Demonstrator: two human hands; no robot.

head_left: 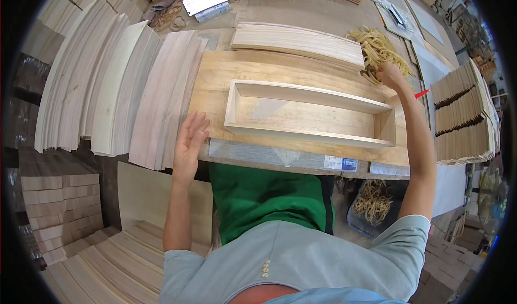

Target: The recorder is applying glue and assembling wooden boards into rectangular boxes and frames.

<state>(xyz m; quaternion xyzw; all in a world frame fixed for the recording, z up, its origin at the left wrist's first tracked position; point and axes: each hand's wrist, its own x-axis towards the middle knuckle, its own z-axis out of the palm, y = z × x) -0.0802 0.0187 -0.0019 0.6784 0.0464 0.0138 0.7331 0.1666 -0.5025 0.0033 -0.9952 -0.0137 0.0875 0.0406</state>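
On the wooden work board (212,89) lies a long, shallow rectangular wooden frame (312,138) of thin slats, its open side up. My left hand (191,137) rests at the board's left edge, beside the upright wood panels, fingers extended and holding nothing. At the far right, my right hand (389,73) reaches into a heap of tan rubber bands (377,44). Its fingers are curled together on the bands; the tips are partly hidden. A stack of long, flat wooden slats (299,41) lies behind the frame, reaching to the heap.
Tall panel stacks (167,89) stand on the left, with thin wooden pieces (464,115) stacked on the right. A phone (205,0) leans on a small box at the back. Below the table's right side sits a dark tub (353,212) of more bands.
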